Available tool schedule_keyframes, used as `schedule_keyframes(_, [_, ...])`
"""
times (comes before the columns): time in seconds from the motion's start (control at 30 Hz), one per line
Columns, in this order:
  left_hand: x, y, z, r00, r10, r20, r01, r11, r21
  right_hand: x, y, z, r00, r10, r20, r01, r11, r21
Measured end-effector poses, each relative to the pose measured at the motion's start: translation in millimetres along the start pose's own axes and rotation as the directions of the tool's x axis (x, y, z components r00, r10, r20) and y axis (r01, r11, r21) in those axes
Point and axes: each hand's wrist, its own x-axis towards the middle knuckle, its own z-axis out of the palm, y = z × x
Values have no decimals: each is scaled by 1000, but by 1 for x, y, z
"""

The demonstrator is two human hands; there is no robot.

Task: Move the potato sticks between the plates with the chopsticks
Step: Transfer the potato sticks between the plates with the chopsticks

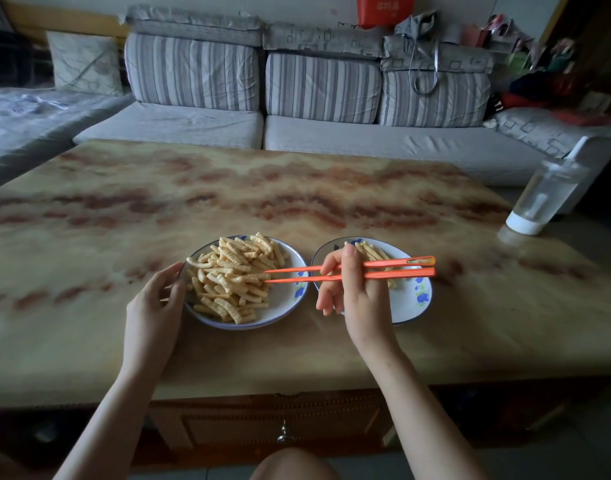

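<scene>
Two white plates with blue rims stand side by side near the table's front edge. The left plate (290, 299) carries a big heap of ridged potato sticks (234, 275). Only a few potato sticks (369, 251) lie on the right plate (414, 306). My right hand (352, 289) hovers over the right plate and grips a pair of orange chopsticks (297, 275). Their tips point left and reach the right side of the heap, slightly apart, with no stick plainly held between them. My left hand (158, 299) touches the left plate's left rim with its fingertips.
A clear water bottle with a white base (539, 202) stands at the table's right edge. The marbled table top (227, 188) stretches far behind the plates. A grey striped sofa (297, 109) runs along the far side. My knee (290, 465) shows under the front edge.
</scene>
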Motion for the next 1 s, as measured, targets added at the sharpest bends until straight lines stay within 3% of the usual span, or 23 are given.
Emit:
schedule_keyframes(0.13, [1, 0, 0, 1000, 6, 3, -6, 1000, 4, -1, 1, 2, 1000, 0, 4, 0, 1000, -14])
schedule_keyframes(0.3, [1, -1, 0, 1000, 6, 4, -6, 1000, 11, 1, -1, -3, 995, 31, -93, -28, 999, 41])
schedule_keyframes(0.6, [0, 1, 0, 1000, -5, -3, 5, 1000, -21, 12, -11, -47, 916, 25, -400, 14, 995, 96])
schedule_keyframes(1.0, [-1, 2, 0, 1000, 13, 0, -13, 1000, 0, 13, -12, -50, 919, 38, -391, -1, 996, 94])
